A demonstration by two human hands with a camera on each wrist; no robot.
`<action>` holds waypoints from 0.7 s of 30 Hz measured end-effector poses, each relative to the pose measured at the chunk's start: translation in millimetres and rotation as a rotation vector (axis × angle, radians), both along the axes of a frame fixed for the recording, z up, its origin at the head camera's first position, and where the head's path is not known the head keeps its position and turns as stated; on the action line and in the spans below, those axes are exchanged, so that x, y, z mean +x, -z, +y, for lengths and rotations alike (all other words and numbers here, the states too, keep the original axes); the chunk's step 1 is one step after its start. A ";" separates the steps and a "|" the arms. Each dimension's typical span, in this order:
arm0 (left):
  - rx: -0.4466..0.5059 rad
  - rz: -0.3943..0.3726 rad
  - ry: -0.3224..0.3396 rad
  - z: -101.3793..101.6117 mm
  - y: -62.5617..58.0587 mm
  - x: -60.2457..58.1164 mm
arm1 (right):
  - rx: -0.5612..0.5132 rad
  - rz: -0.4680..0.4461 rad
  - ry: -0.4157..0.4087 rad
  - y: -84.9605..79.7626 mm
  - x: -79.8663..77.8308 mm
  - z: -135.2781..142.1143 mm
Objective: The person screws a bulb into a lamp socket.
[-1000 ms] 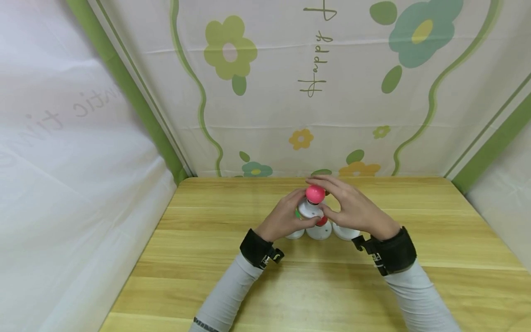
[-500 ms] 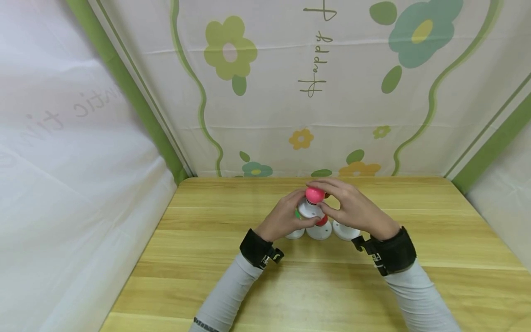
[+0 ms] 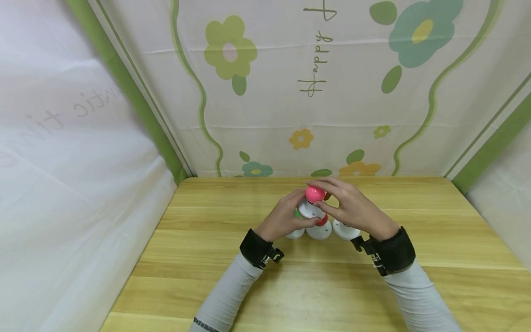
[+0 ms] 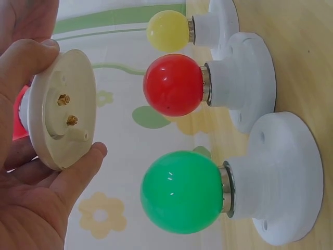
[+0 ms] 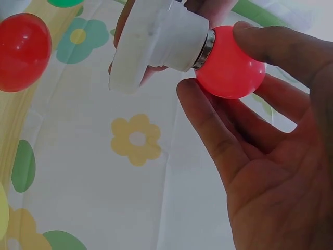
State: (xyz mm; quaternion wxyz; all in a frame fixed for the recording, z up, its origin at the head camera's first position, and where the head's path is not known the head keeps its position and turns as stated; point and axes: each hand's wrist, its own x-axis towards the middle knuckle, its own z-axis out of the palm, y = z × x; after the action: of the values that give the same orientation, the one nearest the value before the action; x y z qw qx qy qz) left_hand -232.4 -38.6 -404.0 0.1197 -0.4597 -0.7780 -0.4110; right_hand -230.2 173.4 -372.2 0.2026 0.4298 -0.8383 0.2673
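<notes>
My left hand grips a white lamp holder by its round base, thumb and fingers on opposite sides of the rim. Two brass screws show in the holder's hollow underside in the left wrist view. A pinkish-red light bulb sits in its socket, a strip of metal cap visible at the collar. My right hand pinches that bulb between thumb and fingertips. The holder is raised above the table, tilted so its underside faces the standing lamps.
Below stand three more white holders with bulbs in a row: green, red and yellow. They rest close to my hands on the wooden table. A flower-printed cloth hangs behind the table.
My right thumb has come up from beside the holder onto the bulb, and the right fingers have shifted around it. My left hand stays nearly still with the holder.
</notes>
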 end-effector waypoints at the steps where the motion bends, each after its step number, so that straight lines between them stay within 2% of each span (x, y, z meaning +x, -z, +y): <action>1: 0.009 0.001 0.000 0.6 0.8 -0.3 | -0.001 0.000 0.002 0.0 0.1 0.0; 5: 0.040 0.004 -0.004 3.9 11.7 -7.5 | -0.002 0.001 0.018 0.0 0.1 -0.4; 10: 0.010 0.003 -0.009 3.8 24.8 -18.7 | 0.007 0.018 0.055 0.5 -0.5 -0.6; 17: -0.035 -0.025 -0.001 1.5 26.7 -20.0 | 0.010 0.000 0.063 1.4 -1.3 0.7; 21: -0.029 -0.024 -0.009 1.2 23.1 -16.3 | 0.000 -0.033 0.027 0.8 -2.0 0.9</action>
State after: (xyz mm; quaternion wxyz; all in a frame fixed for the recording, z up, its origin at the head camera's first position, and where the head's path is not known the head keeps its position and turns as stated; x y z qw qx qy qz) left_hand -248.8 -37.4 -427.0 0.1055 -0.4532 -0.7873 -0.4044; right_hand -232.2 174.2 -373.0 0.1923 0.4140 -0.8472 0.2719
